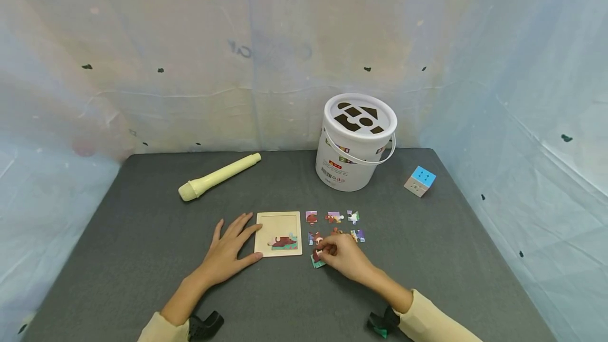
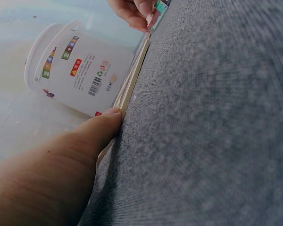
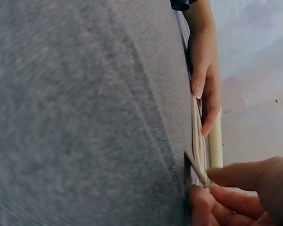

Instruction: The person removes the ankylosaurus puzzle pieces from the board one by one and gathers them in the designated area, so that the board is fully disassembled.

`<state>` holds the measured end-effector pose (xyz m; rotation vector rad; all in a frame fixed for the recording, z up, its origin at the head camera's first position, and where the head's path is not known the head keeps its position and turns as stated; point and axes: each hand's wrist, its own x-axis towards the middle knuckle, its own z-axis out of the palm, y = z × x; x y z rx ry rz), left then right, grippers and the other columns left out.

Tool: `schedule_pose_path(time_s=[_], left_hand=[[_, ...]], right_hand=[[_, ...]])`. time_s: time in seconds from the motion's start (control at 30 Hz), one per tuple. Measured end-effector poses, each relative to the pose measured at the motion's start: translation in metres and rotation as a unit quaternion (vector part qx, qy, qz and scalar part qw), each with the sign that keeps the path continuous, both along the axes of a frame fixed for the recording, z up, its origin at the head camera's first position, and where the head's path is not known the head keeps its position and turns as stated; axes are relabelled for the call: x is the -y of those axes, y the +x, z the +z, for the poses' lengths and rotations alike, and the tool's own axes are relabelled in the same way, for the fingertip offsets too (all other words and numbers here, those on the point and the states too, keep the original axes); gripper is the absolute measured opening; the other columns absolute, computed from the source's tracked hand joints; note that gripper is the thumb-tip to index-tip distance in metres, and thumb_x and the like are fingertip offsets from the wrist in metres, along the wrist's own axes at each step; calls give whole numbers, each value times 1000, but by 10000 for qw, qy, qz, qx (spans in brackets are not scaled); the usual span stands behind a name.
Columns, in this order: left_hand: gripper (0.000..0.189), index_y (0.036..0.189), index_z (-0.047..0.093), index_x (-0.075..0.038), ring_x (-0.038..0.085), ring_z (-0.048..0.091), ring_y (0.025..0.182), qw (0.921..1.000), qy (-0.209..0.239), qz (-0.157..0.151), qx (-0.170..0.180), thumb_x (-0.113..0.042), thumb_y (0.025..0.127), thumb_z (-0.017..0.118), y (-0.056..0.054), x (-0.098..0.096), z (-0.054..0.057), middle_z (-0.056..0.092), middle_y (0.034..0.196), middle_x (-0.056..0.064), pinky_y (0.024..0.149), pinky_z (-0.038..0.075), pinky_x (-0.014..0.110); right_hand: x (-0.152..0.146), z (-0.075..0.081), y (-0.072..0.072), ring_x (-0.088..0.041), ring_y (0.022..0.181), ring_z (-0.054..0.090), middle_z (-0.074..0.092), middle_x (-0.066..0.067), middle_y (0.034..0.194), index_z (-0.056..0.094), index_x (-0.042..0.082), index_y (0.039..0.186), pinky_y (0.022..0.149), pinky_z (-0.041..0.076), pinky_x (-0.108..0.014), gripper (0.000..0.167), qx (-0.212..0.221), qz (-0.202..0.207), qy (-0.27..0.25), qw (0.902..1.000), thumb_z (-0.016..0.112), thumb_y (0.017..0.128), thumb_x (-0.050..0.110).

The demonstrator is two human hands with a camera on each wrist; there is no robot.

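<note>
A square wooden puzzle tray (image 1: 278, 221) lies on the table, with joined pieces of a brown and green picture (image 1: 285, 241) at its lower right. My left hand (image 1: 231, 247) spreads its fingers along the tray's left side; the thumb touches the near corner and a fingertip the left edge. To the right of the tray, my right hand (image 1: 345, 257) pinches a green and brown puzzle piece (image 1: 317, 263) between thumb and fingers. In the right wrist view that piece (image 3: 196, 169) is tilted up from the cloth. Several loose puzzle pieces (image 1: 334, 217) lie beyond the right hand, one partly hidden by it.
Behind the pieces stands a white lidded bucket (image 1: 349, 146) with shape holes in its lid and a handle. A blue-topped cube (image 1: 420, 181) sits at the right. Back left lies a pale yellow microphone-shaped stick (image 1: 220, 176). Grey cloth (image 1: 142, 257) covers the table.
</note>
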<state>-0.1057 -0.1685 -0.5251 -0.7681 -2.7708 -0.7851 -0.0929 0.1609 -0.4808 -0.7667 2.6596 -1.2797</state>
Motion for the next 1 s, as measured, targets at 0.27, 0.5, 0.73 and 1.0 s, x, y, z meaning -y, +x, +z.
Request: schedule_pose_path(time_s=[0.27, 0.5, 0.73, 1.0], left_hand=[[69, 145, 53, -19, 40, 30, 144, 10000, 25, -16, -81, -53, 88, 71, -1, 0, 0, 36, 156, 17, 109, 4, 72], [70, 146, 53, -20, 39, 29, 145, 10000, -3, 5, 3, -54, 88, 71, 0, 1, 0, 35, 157, 16, 110, 3, 71], [70, 146, 52, -20, 38, 29, 145, 10000, -16, 3, 35, -54, 88, 71, 0, 1, 1, 35, 158, 16, 110, 3, 71], [71, 147, 51, -21, 37, 26, 147, 9998, -37, -8, 189, -57, 88, 69, 0, 0, 2, 33, 159, 15, 111, 1, 70]], right_hand=[[-1, 5, 4, -4, 66, 55, 63, -5, 76, 71, -5, 96, 59, 50, -21, 25, 135, 294, 158, 9994, 82, 74, -8], [1, 7, 7, -10, 70, 54, 59, -1, 79, 72, -2, 100, 62, 48, -22, 30, -1, 329, 607, 9976, 86, 73, -2], [-1, 6, 7, -10, 72, 50, 56, 0, 79, 69, 5, 92, 63, 46, -23, 26, -153, 223, 831, 9962, 88, 74, 6], [-3, 4, 6, -10, 71, 49, 54, 1, 80, 68, 7, 93, 63, 44, -22, 26, -154, 183, 915, 9955, 88, 76, 12]])
